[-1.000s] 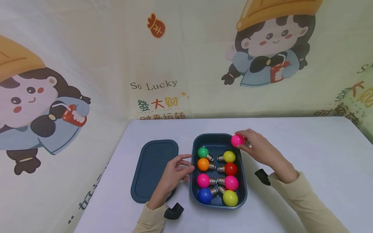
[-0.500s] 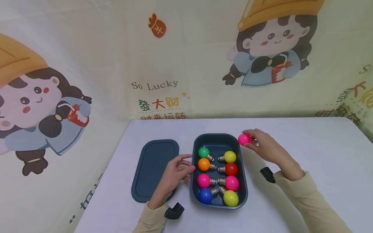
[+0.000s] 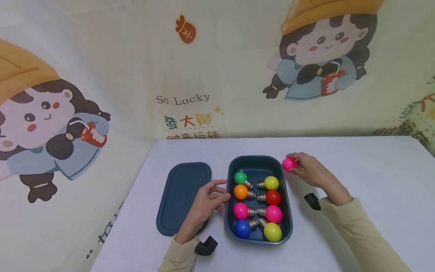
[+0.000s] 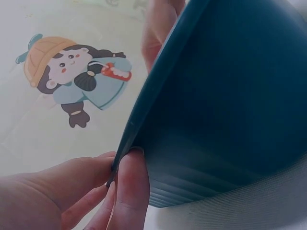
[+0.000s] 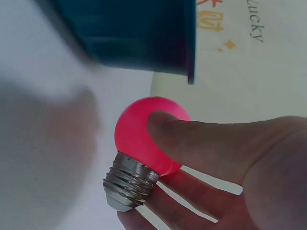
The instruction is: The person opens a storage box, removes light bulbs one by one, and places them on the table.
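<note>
A pink light bulb [image 5: 146, 129] with a silver screw base is pinched between the thumb and fingers of my right hand [image 3: 312, 170], just outside the far right corner of the dark blue box [image 3: 289, 211]. My left hand [image 3: 207, 202] grips the box's left rim; in the left wrist view the fingers and thumb [image 4: 132, 187] hold the edge from both sides. Inside the box lie bulbs in two columns: green [image 3: 240, 177], orange [image 3: 240, 192], pink [image 3: 240, 210] and blue [image 3: 242, 229] on the left, yellow [image 3: 272, 183], red [image 3: 273, 197], pink [image 3: 273, 214] and yellow [image 3: 272, 232] on the right.
A dark blue lid [image 3: 180, 189] lies flat on the white table [image 3: 367, 170] left of the box, partly behind the left forearm. Behind the table hangs a printed cloth [image 3: 244, 75] with cartoon figures.
My right hand has carried the pink bulb from over the box's far right corner rightward, to beyond the rim. The left hand stays at the left rim. The whole view shifts slightly.
</note>
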Motion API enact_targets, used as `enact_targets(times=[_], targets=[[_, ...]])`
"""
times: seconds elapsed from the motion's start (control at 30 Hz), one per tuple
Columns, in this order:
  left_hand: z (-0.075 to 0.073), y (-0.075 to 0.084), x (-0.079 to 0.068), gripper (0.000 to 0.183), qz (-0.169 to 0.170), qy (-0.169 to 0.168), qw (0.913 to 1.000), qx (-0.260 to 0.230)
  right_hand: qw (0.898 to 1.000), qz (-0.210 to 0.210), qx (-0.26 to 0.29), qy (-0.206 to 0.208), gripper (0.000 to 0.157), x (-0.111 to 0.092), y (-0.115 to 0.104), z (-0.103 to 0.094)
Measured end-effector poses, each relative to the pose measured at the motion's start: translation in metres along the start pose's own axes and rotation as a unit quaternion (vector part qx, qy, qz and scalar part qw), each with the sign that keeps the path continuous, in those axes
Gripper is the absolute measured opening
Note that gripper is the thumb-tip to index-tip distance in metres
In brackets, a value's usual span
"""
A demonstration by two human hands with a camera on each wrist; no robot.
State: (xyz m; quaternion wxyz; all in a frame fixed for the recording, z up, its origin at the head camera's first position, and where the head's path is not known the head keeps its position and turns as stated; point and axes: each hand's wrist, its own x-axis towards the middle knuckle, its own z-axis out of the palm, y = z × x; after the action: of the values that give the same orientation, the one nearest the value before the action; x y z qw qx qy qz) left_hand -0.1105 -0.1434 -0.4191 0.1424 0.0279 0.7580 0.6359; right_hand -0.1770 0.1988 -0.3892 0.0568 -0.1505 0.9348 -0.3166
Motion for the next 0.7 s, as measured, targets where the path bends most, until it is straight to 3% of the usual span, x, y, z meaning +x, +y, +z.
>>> enact_targets(times=[0.27, 0.7], targets=[[0.002, 0.001, 0.000, 0.049, 0.005, -0.003, 1.0000, 0.000, 1.000, 0.020, -0.003, -0.024, 0.044, 0.006, 0.011, 0.005], [0.002, -0.001, -0.002, 0.051, 0.005, 0.001, 1.0000, 0.003, 1.000, 0.018, -0.005, -0.023, 0.048, 0.007, 0.018, 0.011]])
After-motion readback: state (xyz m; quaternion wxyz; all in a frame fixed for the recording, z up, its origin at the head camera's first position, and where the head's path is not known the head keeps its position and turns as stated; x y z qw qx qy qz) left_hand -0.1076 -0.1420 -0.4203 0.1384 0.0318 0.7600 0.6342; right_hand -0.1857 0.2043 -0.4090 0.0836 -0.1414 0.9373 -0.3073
